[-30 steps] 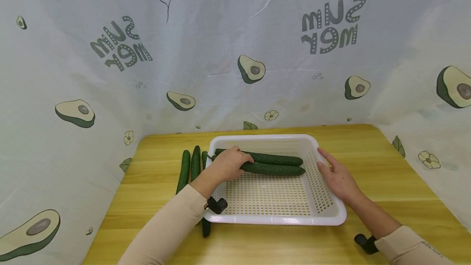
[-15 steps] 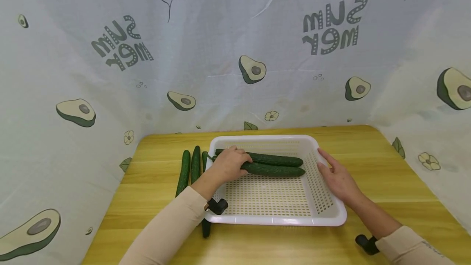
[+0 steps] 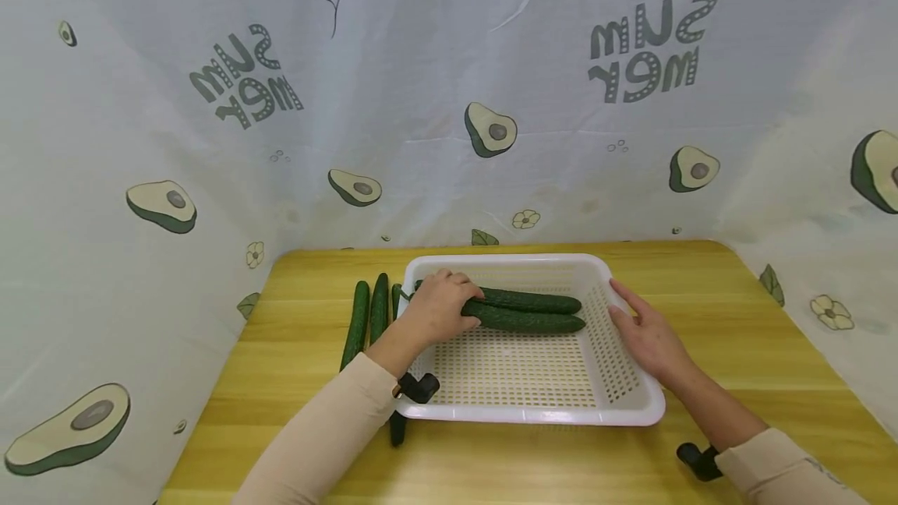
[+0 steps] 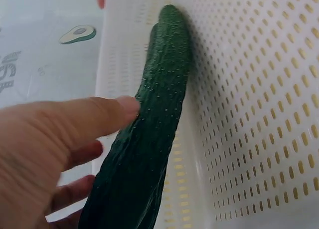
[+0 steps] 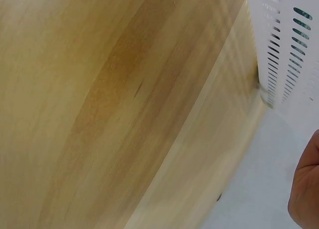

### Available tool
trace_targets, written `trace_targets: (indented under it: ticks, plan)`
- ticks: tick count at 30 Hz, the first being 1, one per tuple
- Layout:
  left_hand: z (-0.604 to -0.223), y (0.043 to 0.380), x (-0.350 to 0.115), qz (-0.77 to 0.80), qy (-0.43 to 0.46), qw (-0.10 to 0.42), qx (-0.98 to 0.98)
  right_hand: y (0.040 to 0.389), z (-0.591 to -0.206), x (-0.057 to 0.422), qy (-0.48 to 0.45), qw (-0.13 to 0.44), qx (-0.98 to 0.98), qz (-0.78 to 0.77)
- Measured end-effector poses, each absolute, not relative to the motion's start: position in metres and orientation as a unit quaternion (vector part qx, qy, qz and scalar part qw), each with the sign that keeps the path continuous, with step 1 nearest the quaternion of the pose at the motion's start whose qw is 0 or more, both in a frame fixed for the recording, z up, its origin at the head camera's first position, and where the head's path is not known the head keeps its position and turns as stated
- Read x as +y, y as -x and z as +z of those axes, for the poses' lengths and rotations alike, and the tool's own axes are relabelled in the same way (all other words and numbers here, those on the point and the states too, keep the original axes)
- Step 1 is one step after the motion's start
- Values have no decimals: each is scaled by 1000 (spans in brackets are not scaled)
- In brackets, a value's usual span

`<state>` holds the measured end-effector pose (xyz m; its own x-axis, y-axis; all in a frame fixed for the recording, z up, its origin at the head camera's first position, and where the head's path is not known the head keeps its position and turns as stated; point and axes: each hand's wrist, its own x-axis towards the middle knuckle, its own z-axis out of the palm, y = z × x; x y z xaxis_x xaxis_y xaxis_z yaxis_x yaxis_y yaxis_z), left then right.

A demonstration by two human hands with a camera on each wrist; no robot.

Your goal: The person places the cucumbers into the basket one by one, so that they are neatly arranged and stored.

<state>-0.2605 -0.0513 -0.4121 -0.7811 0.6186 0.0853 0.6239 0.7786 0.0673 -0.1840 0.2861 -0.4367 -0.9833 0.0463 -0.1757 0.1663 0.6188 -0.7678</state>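
Two dark green cucumbers lie side by side across the back of a white perforated plastic basket (image 3: pixel 519 414). My left hand (image 3: pixel 440 308) reaches over the basket's left side and grips the front cucumber (image 3: pixel 536 323) near its left end; the rear cucumber (image 3: pixel 540 301) lies right behind it. In the left wrist view the thumb (image 4: pixel 99 116) presses on the cucumber (image 4: pixel 149 129), with the other fingers partly hidden behind it. My right hand (image 3: pixel 652 341) holds the basket's right rim, thumb over the edge; its remaining fingers are hidden. In the right wrist view only part of that hand (image 5: pixel 306 189) shows.
Several more cucumbers (image 3: pixel 356 326) lie lengthwise on the wooden table (image 3: pixel 281 380) left of the basket, one partly under its left edge. A white cloth with avocado prints (image 3: pixel 421 84) hangs behind and beside the table.
The head view has shifted slightly. My left hand keeps its place on the cucumber with only a slight movement. The right hand and the basket stay as they were.
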Motion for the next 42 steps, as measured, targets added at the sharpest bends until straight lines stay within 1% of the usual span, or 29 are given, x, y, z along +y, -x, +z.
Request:
trace_targets:
  ticks: [4, 9, 14, 18, 21, 27, 30, 37, 42]
  plan:
    - [-399, 257, -67, -130, 304, 41, -943, 185, -437, 286, -53, 64, 900, -428]
    - [-380, 250, -99, -226, 273, 83, -931, 185, -436, 286, -58, 63, 901, -424]
    - [-367, 239, -146, -291, 196, 115, -929, 183, -435, 285, -61, 64, 899, -429]
    - [-367, 229, -180, -314, 143, 131, -929, 182, -435, 285, -58, 66, 899, -428]
    - [-376, 220, -199, -326, 121, 133, -928, 182, -436, 286, -57, 67, 897, -432]
    - [-410, 199, -221, -349, 88, 104, -927, 183, -437, 286, -57, 70, 891, -445]
    - [-427, 190, -226, -360, 63, 76, -928, 183, -437, 286, -57, 71, 889, -449]
    - [-458, 173, -230, -380, -16, -9, -925, 183, -438, 287, -56, 71, 885, -457]
    - [-474, 167, -224, -370, -33, -31, -928, 183, -438, 286, -56, 68, 885, -457]
